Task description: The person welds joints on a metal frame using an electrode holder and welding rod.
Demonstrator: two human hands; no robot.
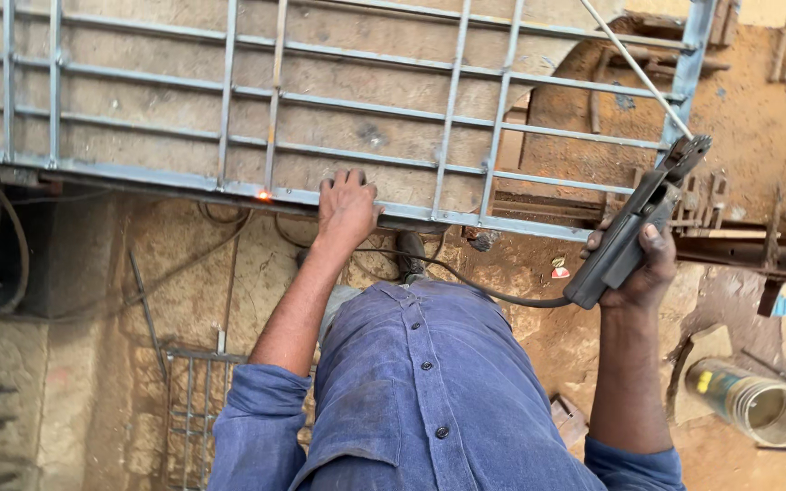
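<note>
Nearest the camera is the blue shirt (411, 391), sleeves pushed up on both arms. To the right, on the dirt floor, a clear jar (750, 400) lies on its side; to the left a small metal grid (191, 400) rests on the ground.

The right hand (640, 268) is closed around the grey electrode holder (634, 227), fingers wrapped on the handle, thumb on top. A black cable (466, 277) runs from its lower end toward the body. The welding rod (634, 68) is clamped in the holder's head and points up and to the left, away from the person; its long axis runs on a slant across the frame's upper right corner. The rod looks thin and stiff, light in itself, and best steered from the insulated handle.

The left hand (346, 207) lies flat, fingers together, on the lower rail of the steel gate frame (229, 100), just right of a small glowing orange spot (264, 195), probably a fresh weld, though it is too small to be sure. The frame lies flat, long axis left to right; it should be heavy, rigid, and hot near that spot.
</note>
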